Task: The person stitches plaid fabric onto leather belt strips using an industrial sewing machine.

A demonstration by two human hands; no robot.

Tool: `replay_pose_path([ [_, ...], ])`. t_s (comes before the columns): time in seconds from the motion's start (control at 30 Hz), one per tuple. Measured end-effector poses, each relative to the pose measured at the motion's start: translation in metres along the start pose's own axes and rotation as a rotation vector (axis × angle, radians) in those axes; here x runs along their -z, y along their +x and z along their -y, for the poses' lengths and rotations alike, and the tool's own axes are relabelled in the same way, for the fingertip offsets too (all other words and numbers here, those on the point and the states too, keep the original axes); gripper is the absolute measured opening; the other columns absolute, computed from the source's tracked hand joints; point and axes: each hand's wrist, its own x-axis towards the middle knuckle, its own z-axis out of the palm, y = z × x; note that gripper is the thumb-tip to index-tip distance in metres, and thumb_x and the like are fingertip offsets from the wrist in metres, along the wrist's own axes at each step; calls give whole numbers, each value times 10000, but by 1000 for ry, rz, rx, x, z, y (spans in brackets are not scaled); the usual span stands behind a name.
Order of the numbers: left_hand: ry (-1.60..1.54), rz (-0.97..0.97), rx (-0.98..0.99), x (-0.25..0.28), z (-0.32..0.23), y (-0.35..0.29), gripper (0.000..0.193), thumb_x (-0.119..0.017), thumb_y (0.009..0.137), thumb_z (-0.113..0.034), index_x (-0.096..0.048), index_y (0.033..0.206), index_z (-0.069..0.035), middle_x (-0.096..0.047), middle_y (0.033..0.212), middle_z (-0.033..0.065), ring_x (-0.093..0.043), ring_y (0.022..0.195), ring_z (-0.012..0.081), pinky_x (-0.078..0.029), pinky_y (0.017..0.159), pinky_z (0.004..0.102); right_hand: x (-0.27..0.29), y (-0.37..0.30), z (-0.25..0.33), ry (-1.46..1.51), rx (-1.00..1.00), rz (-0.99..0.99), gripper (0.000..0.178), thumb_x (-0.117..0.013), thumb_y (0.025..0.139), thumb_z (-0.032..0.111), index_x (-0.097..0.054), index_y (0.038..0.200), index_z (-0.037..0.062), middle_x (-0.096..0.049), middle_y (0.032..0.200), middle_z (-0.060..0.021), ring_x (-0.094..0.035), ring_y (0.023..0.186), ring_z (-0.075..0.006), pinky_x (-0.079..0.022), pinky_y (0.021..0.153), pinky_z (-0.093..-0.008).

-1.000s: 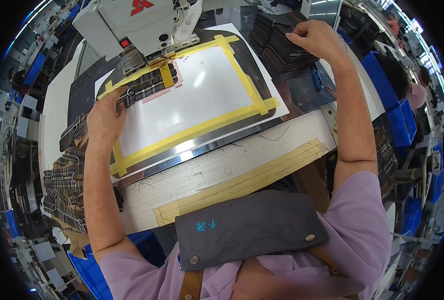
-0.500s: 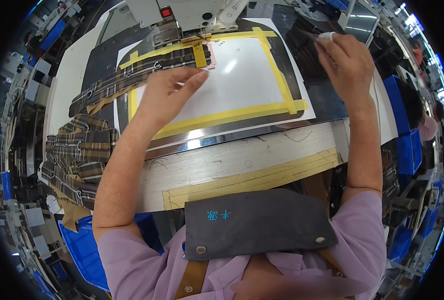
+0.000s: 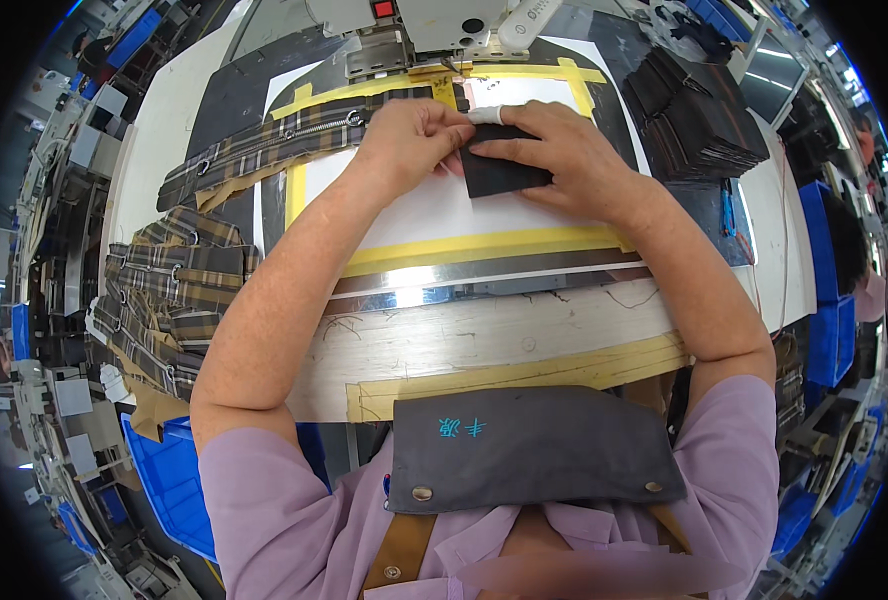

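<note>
At the top centre of the frame the sewing machine (image 3: 434, 25) is cut off by the picture's edge, only its lower head showing. The dark fabric piece (image 3: 499, 172) is partly covered by the right hand (image 3: 564, 155), so its full outline cannot be told. The plaid strips (image 3: 164, 290) at left blur toward the rim.

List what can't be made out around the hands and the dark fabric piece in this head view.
- Dark fabric piece: its upper edge is hidden under the right hand and left hand.
- Sewing machine: cut off by the top edge; needle not visible.
- Plaid strap: its right end is covered by the left hand.
- Stack of dark pieces: count too small to tell.
</note>
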Motion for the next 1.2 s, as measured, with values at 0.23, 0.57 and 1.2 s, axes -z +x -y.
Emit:
replay_pose_path([
  [0.23,707,-386,-514,15,19,8,185,-725,851,-112,-688,997,-6,-716,1012,126,-695,937,305,-551,818,363,-17,22,-60,-113,0,-22,522,-780,749,101,-697,1249,227,-567,1310,-116,-541,1192,-308,-433,1034,-425],
  [0.57,758,-287,-401,10,4,-5,321,-775,824,-233,-686,1020,5,-700,1057,151,-678,976,340,-536,872,391,-24,40,-70,-184,144,-50,442,-770,743,117,-731,1177,194,-595,1172,-76,-551,1125,-272,-454,992,-388],
  [1.2,848,-161,-402,12,6,-6,346,-720,882,-232,-691,1215,-145,-634,1142,107,-670,941,275,-555,843,388,-21,44,-67,-148,61,11,407,-756,781,106,-748,1164,241,-683,1113,13,-591,1117,-222,-448,991,-391],
])
